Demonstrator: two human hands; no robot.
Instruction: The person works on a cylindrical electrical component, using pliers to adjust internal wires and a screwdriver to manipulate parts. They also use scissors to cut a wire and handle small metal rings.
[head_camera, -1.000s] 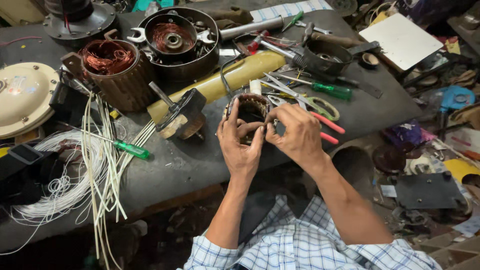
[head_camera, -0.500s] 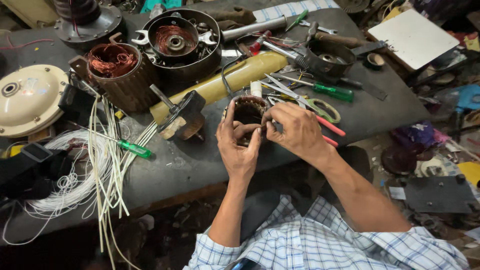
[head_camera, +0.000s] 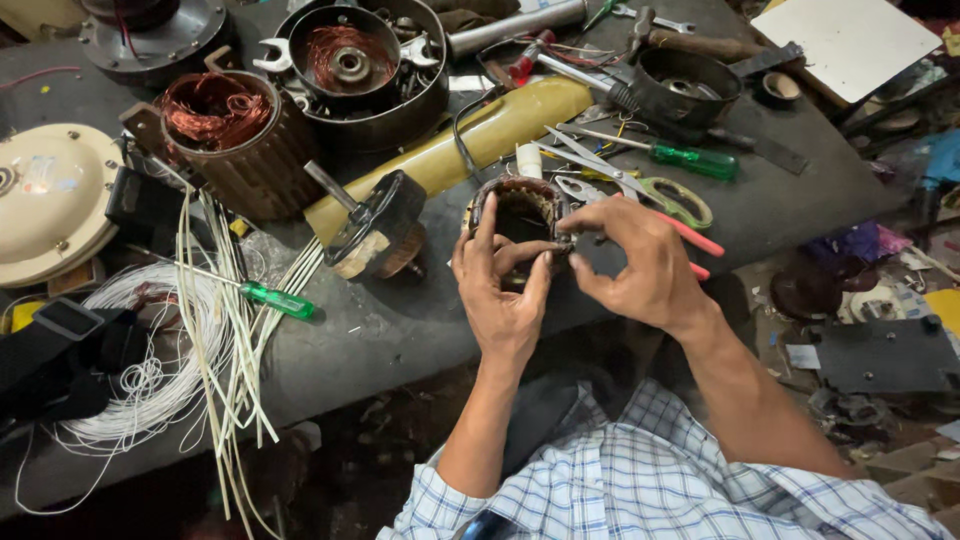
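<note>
A small round motor stator (head_camera: 522, 210) with dark windings stands on the grey workbench (head_camera: 400, 330). My left hand (head_camera: 503, 290) cups it from below, fingers over its rim and thumb inside the bore. My right hand (head_camera: 640, 262) pinches at the stator's right edge with thumb and forefinger. What sits between those fingertips is too small to make out.
A rotor with shaft (head_camera: 372, 225), a green screwdriver (head_camera: 275, 298), white sleeving and wire coil (head_camera: 150, 380), a copper-wound stator (head_camera: 225, 130), a motor housing (head_camera: 355, 60), a yellow tube (head_camera: 470, 150), scissors (head_camera: 640, 185) and pliers lie about. Clutter covers the floor at right.
The view has drawn closer to the bench. Both hands stay on the small stator, my right fingers shifting slightly along its right edge.
</note>
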